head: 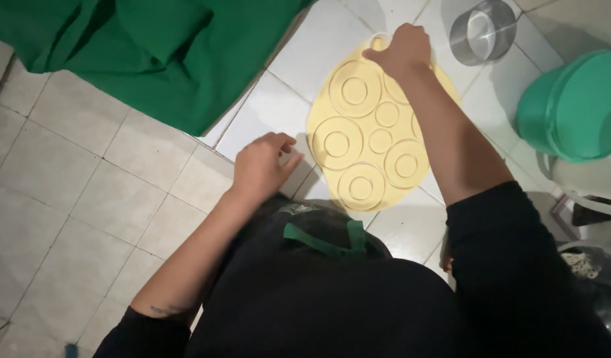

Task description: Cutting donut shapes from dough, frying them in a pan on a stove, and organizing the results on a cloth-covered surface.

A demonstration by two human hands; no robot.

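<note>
Dough sheet (372, 126) lies flat on the white tile counter (272, 113), ahead of the person, already marked with ring cuts: big circles with small ones inside, plus a few lone small circles in the middle.

Right hand (401, 50) is clenched at the far edge of the dough, pressing down on something; a pale curved rim shows just past the knuckles, probably a cutter, can't confirm. Left hand (262, 162) rests near the sheet's near-left edge, fingers loosely curled, holding nothing, fingertips just beside the dough.

For this cut, my take: press straight down, even load, small twist to shear clean, lift vertically. Keep it clear of the neighbouring ring so walls don't merge. Left hand could steady the sheet edge so it doesn't drag.

Metal ring (481, 30) sits on the counter beyond the dough, right. Green tub (577, 106) far right. Green cloth (153, 53) upper left.
</note>
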